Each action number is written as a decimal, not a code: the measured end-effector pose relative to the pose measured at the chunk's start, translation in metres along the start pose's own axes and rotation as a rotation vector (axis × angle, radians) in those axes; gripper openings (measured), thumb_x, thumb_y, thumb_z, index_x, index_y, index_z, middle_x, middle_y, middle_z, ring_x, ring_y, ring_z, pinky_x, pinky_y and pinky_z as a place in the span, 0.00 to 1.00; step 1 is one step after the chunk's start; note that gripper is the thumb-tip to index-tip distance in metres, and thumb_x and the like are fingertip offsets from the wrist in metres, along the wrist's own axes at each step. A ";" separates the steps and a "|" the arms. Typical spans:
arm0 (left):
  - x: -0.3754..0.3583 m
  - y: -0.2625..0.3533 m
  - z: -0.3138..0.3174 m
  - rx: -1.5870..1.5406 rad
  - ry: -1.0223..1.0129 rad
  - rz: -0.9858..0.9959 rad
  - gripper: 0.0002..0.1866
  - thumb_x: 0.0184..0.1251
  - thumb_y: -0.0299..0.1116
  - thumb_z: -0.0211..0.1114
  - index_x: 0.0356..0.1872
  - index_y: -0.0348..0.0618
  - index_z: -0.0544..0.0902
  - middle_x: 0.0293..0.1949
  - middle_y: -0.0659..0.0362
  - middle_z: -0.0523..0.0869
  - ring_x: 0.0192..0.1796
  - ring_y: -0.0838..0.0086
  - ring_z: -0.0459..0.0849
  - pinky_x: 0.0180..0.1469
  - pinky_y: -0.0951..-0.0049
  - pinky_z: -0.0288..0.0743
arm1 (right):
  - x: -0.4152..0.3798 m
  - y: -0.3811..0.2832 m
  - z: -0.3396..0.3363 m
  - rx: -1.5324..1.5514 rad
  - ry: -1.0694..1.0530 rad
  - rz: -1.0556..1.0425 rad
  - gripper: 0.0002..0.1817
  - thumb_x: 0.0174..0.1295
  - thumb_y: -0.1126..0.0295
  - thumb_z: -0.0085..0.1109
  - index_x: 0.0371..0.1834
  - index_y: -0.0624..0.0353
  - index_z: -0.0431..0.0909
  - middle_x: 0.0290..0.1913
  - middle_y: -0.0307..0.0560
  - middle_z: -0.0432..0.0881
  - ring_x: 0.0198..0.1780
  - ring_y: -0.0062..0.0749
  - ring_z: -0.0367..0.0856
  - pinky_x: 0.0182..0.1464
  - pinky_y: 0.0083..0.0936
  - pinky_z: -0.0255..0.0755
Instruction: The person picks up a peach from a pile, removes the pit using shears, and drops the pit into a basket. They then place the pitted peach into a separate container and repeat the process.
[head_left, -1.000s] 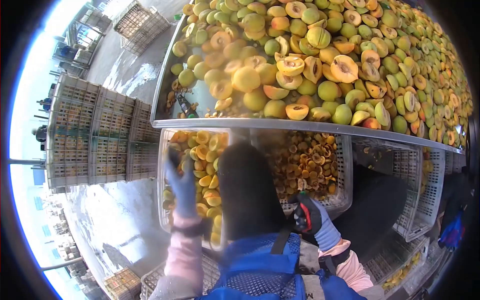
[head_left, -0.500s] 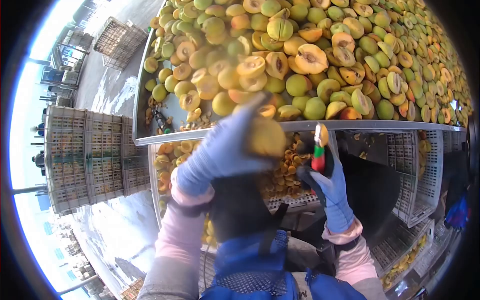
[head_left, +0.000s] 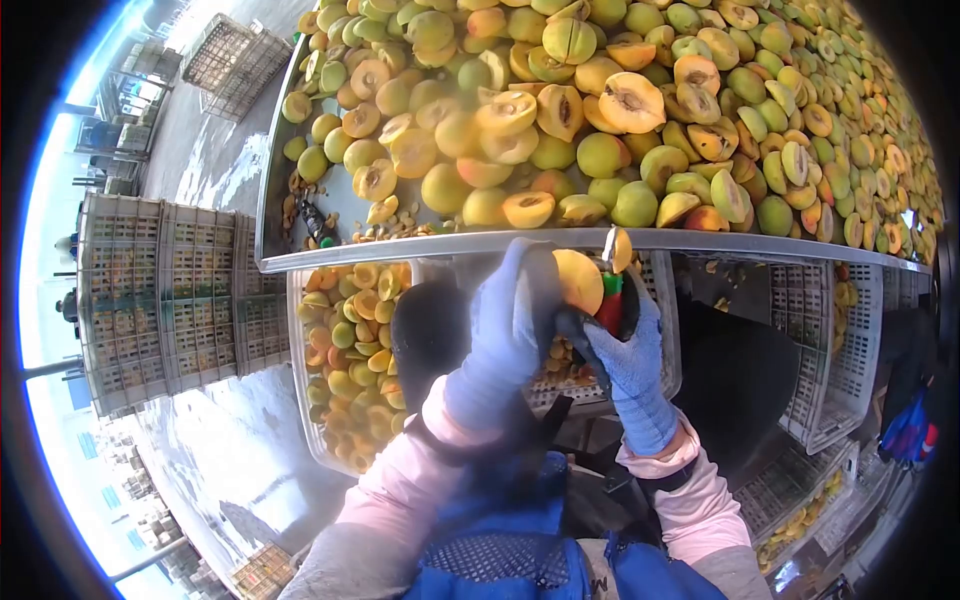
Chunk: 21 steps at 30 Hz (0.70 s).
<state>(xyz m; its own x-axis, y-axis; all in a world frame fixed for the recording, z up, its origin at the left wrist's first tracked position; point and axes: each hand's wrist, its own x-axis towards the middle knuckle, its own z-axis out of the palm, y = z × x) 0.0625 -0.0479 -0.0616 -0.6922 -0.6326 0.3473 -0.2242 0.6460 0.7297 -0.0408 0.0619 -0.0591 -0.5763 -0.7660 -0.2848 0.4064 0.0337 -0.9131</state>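
My left hand [head_left: 505,315], in a blue glove with dark fingers, is closed on a peach half [head_left: 578,280] in front of the metal table. Beside it, my right hand [head_left: 635,365], gloved alike, grips a pitting spoon [head_left: 610,300] by its red and green handle. The spoon's metal tip points up, close to the table's edge, right next to the peach half. Both hands are near each other above a crate partly hidden beneath them.
Whole and halved peaches [head_left: 632,103] are heaped on the metal table [head_left: 450,244]. A crate of peach halves [head_left: 350,340] stands below at left. Stacked crates [head_left: 160,295] rise farther left; a white crate [head_left: 850,340] is at right. A dark tool [head_left: 315,222] lies in the table's corner.
My left hand has moved right and down from the table's edge with the peach half, to the pitting spoon. My right hand has shifted slightly left, still gripping the spoon.
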 end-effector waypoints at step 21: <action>-0.011 0.007 0.005 -1.128 0.073 -0.840 0.28 0.70 0.54 0.49 0.55 0.38 0.74 0.42 0.56 0.82 0.42 0.74 0.81 0.44 0.77 0.75 | 0.002 0.002 -0.035 -0.138 0.046 0.178 0.15 0.66 0.68 0.53 0.52 0.66 0.72 0.26 0.43 0.77 0.21 0.23 0.74 0.22 0.18 0.65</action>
<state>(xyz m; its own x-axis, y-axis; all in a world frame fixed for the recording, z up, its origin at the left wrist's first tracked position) 0.0650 -0.0344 -0.0630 -0.5841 -0.6961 -0.4175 0.1403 -0.5931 0.7928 -0.0658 0.0832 -0.0714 -0.5370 -0.7103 -0.4551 0.4056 0.2556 -0.8776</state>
